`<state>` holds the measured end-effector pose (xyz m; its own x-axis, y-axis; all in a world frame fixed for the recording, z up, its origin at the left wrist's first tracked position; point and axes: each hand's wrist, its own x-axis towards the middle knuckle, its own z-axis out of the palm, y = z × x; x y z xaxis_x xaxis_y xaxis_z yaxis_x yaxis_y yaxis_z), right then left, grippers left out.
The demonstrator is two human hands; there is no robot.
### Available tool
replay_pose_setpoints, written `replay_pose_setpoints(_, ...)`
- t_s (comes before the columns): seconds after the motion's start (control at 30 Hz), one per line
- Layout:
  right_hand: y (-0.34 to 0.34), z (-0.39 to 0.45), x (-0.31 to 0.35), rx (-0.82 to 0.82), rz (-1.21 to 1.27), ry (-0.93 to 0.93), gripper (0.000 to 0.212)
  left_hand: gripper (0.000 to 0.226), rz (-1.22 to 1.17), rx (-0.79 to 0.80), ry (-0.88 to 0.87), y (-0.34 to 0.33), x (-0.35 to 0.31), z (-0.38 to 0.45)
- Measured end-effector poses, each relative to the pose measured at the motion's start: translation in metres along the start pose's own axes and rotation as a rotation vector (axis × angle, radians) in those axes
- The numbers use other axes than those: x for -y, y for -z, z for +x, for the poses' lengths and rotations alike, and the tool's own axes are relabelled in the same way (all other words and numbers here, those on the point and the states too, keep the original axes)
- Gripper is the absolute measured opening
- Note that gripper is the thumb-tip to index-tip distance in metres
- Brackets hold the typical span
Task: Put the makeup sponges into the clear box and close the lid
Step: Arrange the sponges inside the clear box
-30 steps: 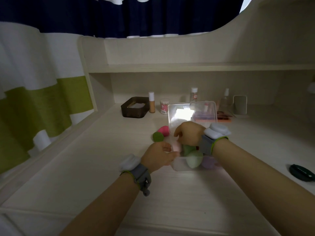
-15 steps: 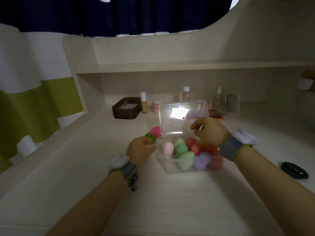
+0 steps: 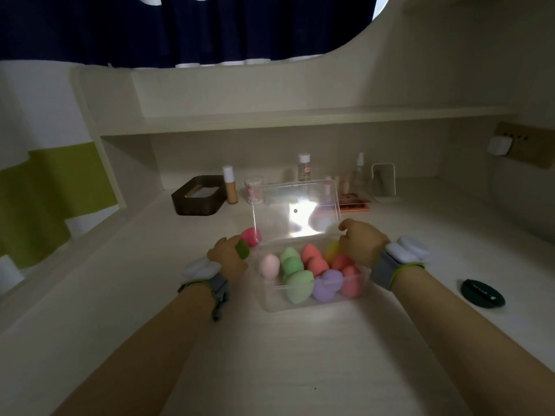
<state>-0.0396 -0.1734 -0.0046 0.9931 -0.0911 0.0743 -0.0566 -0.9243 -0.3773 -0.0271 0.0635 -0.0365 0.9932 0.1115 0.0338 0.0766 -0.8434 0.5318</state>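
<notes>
Loading is nearly done. The left hand has its grip clamped on a dark green sponge beside the clear box on the bench; a pink sponge waits behind it. The right hand, fingers loosely curled and empty, hovers by the raised lid. Next, I judge: drop in both sponges, then lower the lid.

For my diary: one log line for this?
left hand: grips green sponge | right hand: beside clear box | lid: open
</notes>
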Motion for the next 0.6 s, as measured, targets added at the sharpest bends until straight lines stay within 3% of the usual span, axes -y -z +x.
replay_pose_setpoints(0.1, 0.000, 0.000, 0.003, -0.017, 0.059, -0.046, 0.033, 0.072, -0.075, -0.040, 0.005, -0.002, -0.003, 0.002)
replay_pose_setpoints(0.27, -0.002, 0.000, 0.002, 0.029, 0.174, -0.099, 0.032, 0.025, -0.097, -0.138, 0.029, -0.004, -0.006, 0.008)
replay_pose_setpoints(0.43, -0.005, 0.000, -0.002, 0.021, 0.185, -0.087, 0.034, 0.031, -0.088, -0.159, 0.044, -0.006, -0.006, 0.010)
replay_pose_setpoints(0.6, -0.007, 0.001, -0.001, 0.023, 0.168, -0.091, 0.035, 0.032, -0.239, -0.270, 0.064, -0.001, -0.003, -0.003)
